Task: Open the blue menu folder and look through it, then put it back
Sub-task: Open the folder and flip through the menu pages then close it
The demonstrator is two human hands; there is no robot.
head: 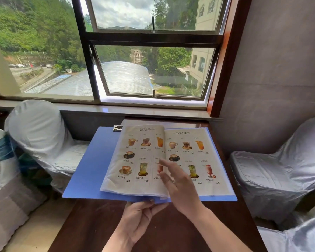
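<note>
The blue menu folder (88, 171) lies open in front of me, held above the dark wooden table (91, 224). Its clear sleeves show drink menu pages (135, 160) with pictures of coffees and juices. My left hand (138, 217) grips the folder's near edge at the spine, thumb on top. My right hand (178, 186) hovers over the middle of the pages with fingers spread, its fingertips at the fold between the left and right page. A metal clip (117, 128) sits at the folder's top edge.
White-covered chairs stand on the left (38, 135) and on the right (280, 171) of the table. A window sill (135, 110) and a large window run behind the table. A grey wall is at the right.
</note>
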